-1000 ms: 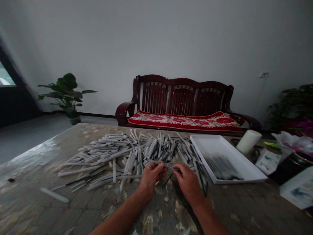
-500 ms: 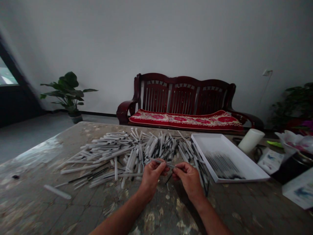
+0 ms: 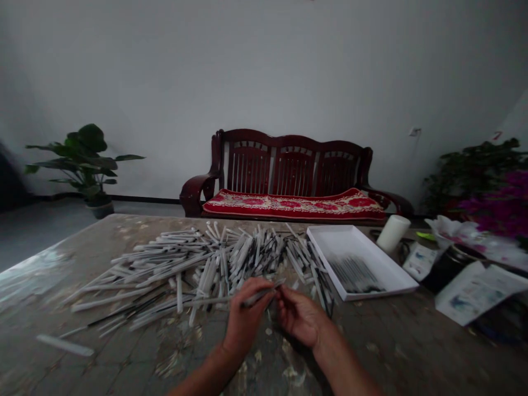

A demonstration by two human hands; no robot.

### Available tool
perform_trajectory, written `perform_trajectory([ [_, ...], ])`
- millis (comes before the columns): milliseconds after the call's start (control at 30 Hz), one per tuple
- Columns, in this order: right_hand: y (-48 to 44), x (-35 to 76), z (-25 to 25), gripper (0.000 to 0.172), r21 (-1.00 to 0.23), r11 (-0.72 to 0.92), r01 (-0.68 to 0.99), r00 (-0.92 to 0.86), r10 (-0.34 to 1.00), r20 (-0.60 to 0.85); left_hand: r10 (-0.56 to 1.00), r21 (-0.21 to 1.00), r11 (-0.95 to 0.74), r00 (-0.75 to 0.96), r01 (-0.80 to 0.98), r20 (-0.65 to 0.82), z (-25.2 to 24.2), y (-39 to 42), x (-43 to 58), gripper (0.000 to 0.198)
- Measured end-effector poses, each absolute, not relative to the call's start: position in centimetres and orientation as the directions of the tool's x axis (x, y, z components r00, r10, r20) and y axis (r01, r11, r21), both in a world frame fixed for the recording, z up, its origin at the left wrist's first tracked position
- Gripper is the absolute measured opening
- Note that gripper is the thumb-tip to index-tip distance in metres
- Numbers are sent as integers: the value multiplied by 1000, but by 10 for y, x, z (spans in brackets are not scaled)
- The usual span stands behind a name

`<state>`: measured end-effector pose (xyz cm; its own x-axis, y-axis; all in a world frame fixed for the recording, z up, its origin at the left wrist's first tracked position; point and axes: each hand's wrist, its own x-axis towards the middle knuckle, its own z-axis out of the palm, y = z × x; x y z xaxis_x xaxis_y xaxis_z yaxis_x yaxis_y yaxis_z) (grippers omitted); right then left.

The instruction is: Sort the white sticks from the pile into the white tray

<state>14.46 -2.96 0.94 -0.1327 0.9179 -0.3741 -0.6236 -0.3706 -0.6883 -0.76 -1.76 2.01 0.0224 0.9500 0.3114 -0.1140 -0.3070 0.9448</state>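
Observation:
My left hand (image 3: pixel 246 314) is closed around a thin grey pen (image 3: pixel 263 293) that points up to the right, just above the stone table (image 3: pixel 124 352). My right hand (image 3: pixel 300 316) is beside it, fingers curled and pinched near the pen's right end; what it pinches is too small to see. Right behind both hands lies a wide pile of white and grey pens (image 3: pixel 198 264). A white tray (image 3: pixel 383 261) holding several dark pens stands to the right of the pile.
A lone white pen barrel (image 3: pixel 65 345) lies at the near left. A white cylinder (image 3: pixel 393 233), papers (image 3: pixel 474 289), a dark container (image 3: pixel 445 268) and flowers (image 3: pixel 499 203) crowd the right side. A wooden bench (image 3: pixel 289 181) and a potted plant (image 3: pixel 84 162) stand behind.
The view has swung to the right. My hands came slightly nearer; the pen now tilts up to the right in my left hand, and my right hand has slipped from its end, palm turned up.

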Motion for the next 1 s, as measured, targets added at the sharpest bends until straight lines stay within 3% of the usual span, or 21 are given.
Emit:
perform_trajectory([
  [100,-32,146,20,5,-511,-467,-721,-198,846,-495,891,914,-401,204,-61,405,22,-24,-13,10],
  [233,-37,146,33,9,-615,-427,-663,-126,873,-471,886,905,-422,182,-62,426,20,-24,-10,7],
  [333,-39,148,32,17,-765,-361,-533,12,901,-434,950,955,-289,101,-73,296,17,-19,-3,6],
  [433,-37,153,25,26,-897,-325,-299,135,916,-377,997,973,-63,34,-222,72,14,-11,-1,20],
  [533,-31,157,20,35,-933,-353,-74,122,925,-360,998,920,56,-5,-387,-63,12,-4,-2,36],
  [633,-25,160,19,34,-931,-363,44,26,932,-362,988,870,129,-17,-477,-156,9,1,-4,45],
  [733,-23,162,22,23,-903,-347,255,-44,928,-369,979,844,171,-12,-508,-205,7,4,-3,51],
  [867,-21,164,25,10,-684,-85,724,7,993,-116,968,823,219,11,-525,-250,6,5,-1,48],
  [933,-17,166,24,5,-586,-31,810,-7,998,-62,963,808,237,21,-540,-269,6,6,-1,45],
  [1000,-14,168,22,5,-576,-52,816,-14,994,-110,959,792,249,28,-558,-283,6,7,-2,42],
])
